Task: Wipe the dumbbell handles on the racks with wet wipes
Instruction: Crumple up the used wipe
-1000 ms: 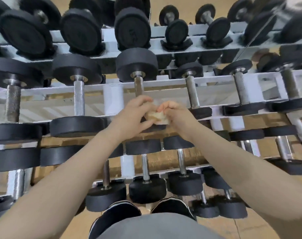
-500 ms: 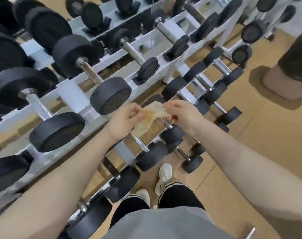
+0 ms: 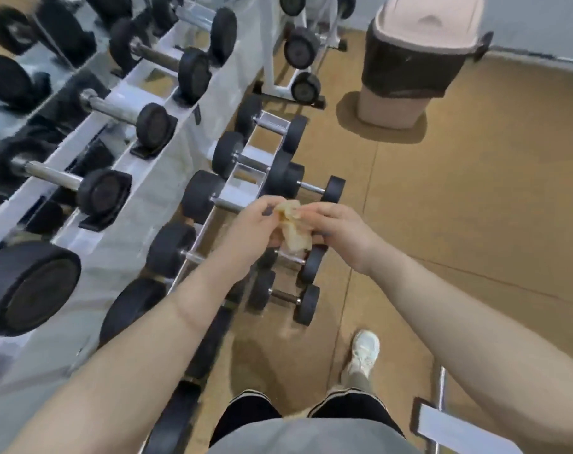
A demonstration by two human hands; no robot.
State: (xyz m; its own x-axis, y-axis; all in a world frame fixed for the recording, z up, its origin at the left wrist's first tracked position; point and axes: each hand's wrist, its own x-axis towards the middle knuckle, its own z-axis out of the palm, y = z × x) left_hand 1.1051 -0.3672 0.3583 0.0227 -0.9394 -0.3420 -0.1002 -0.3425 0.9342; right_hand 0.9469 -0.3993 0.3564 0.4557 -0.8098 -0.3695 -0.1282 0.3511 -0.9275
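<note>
A crumpled, yellowish wet wipe (image 3: 293, 229) hangs between both hands in mid-air, above the low end of the rack. My left hand (image 3: 245, 234) pinches its left side and my right hand (image 3: 340, 234) pinches its upper right edge. The white dumbbell rack (image 3: 121, 244) runs along my left, holding black dumbbells with metal handles (image 3: 114, 108). Small dumbbells (image 3: 283, 296) sit on the lowest tier just below my hands. Neither hand touches a dumbbell.
A pink bin with a black bag (image 3: 412, 60) stands on the tan floor at the upper right. A second small rack (image 3: 298, 50) stands beyond the main one. My shoe (image 3: 363, 352) and a metal bench frame (image 3: 442, 417) are at the lower right.
My view has swung right, away from facing the rack toward its end and the bin. The wipe came off the handle and now hangs bunched between both hands.
</note>
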